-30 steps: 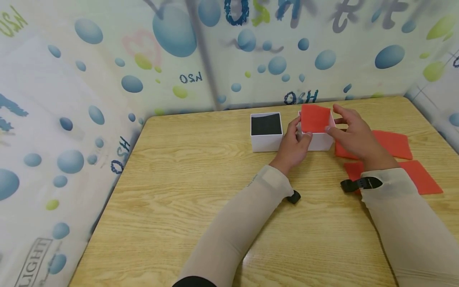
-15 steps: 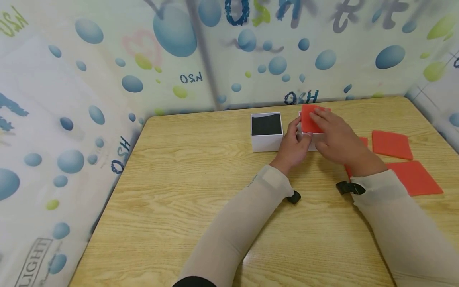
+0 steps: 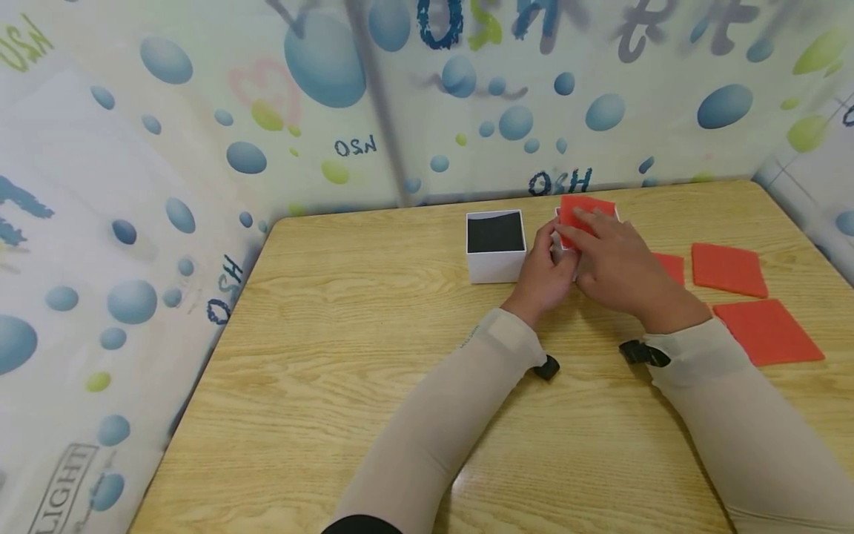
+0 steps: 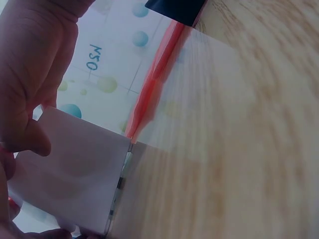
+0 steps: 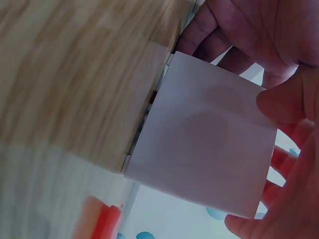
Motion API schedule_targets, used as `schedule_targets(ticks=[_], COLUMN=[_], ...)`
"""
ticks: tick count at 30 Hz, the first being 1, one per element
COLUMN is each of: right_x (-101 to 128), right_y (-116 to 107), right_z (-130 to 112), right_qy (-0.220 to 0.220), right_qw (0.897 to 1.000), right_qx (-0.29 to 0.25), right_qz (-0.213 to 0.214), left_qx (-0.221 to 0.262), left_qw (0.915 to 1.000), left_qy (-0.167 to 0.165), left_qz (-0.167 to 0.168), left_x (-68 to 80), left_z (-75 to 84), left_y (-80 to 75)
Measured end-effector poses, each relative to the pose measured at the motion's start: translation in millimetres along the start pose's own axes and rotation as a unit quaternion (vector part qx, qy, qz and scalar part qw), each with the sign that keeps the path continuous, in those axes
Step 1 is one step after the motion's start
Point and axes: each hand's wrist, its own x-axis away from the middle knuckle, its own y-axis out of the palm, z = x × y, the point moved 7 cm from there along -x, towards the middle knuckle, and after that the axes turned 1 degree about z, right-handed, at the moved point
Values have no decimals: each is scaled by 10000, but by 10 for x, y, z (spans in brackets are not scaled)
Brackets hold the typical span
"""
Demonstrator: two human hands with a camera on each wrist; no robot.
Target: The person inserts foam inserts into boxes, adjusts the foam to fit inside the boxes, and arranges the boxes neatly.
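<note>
Pressing down with flat fingers, the right hand [image 3: 617, 263] lies on a red foam square [image 3: 583, 211] that sits on top of a small white box [image 5: 204, 144] near the far edge of the wooden table [image 3: 373, 356]. The left hand [image 3: 543, 271] steadies the same box from its left side, fingers curled against the wall and the thumb on the near face, as the left wrist view shows. Just to the left of it stands a second white box [image 3: 495, 246], open, with a black lining inside; the two boxes are near each other but apart. Three more red foam squares [image 3: 767, 331] lie flat on the table to the right of the right hand, well apart from the boxes.
</note>
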Motion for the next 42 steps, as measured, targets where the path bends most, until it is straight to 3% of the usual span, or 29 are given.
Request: schedule_targets(ticks=[15,28,42], right_x=[-11,-4,-13], right_y=[26,128,132], right_z=[94,159,141], right_qy=[221,459,431], right_qw=[9996,9955,9963], right_qx=[-140,-67,-170], right_qz=[-120,-827,-726], left_qx=[106,156,103], left_qw=[9999,9998,9999], left_qy=[-13,-83,-66], left_qz=[64,56,81], left_x=[8,22,33], left_z=[0,8,8], left_y=[8,5,2])
